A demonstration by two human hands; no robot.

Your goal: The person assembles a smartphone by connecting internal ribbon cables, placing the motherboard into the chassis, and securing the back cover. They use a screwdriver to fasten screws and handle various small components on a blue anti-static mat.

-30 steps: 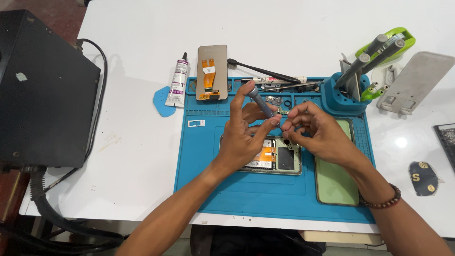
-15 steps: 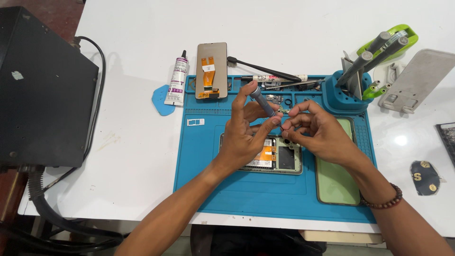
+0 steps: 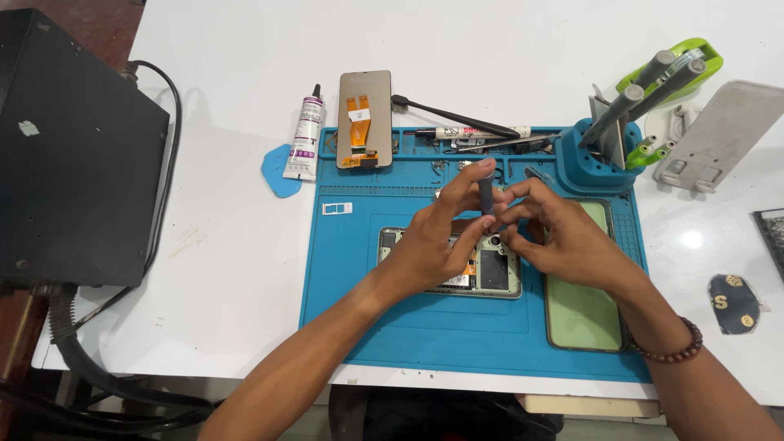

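An opened phone body (image 3: 496,273) lies on the blue work mat (image 3: 367,318), its inner boards showing. Both hands meet just above its upper right corner. My left hand (image 3: 441,237) pinches a small grey screwdriver (image 3: 486,194) that stands nearly upright, with a fingertip on its top. My right hand (image 3: 555,237) has its fingers closed around the tool's lower end near the phone. The tool's tip is hidden by the fingers. A pale green back cover (image 3: 581,302) lies on the mat right of the phone.
A detached screen with an orange flex cable (image 3: 364,118), a glue tube (image 3: 305,139) and a blue pick (image 3: 276,171) lie at the mat's top left. A blue tool holder (image 3: 592,159) stands at top right, a grey stand (image 3: 719,135) beyond it. A black box (image 3: 73,155) sits at left.
The screwdriver has gone from slanted to nearly upright between the fingers. Both hands stay over the phone's upper right corner.
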